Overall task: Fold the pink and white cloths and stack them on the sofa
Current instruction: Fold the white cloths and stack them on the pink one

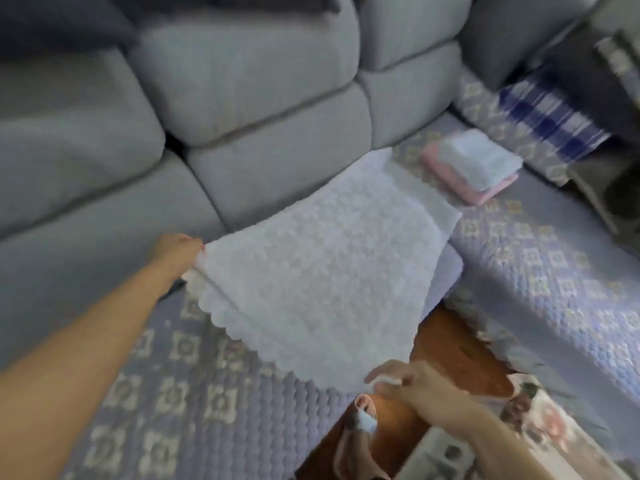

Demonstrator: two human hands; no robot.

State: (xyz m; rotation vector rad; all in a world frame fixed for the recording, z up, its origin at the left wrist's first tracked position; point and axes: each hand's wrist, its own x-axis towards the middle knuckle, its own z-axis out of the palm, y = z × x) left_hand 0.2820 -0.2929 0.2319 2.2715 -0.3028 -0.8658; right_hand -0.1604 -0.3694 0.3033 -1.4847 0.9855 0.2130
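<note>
Across the quilted sofa cover [194, 403], spread between both hands: a white scalloped cloth [322, 271], lifted and sagging toward the corner seat. Left hand [178, 252] out at the far corner, fingers [198, 244] pinched on the cloth's edge. Right hand [412, 384] low by the near corner, fingers [388, 388] curled about what looks like the hem, though blur hides whether truly gripped or only brushing. Farther right on the seat, a small stack already made: folded white cloth [485, 157] lying on a folded pink cloth [460, 183], well apart from the one in hand. Fold not yet made, by the look of it.

Risks from here, as a judgement only: near corner slipping free if the right grip is as loose as it seems, dropping that side into the gap over the wooden floor [450, 344]. Uneven pull between the two corners likely to skew the fold and leave the scalloped edges mismatched. Crooked folding also liable to make a lopsided layer, tipping the stack once added on top.
</note>
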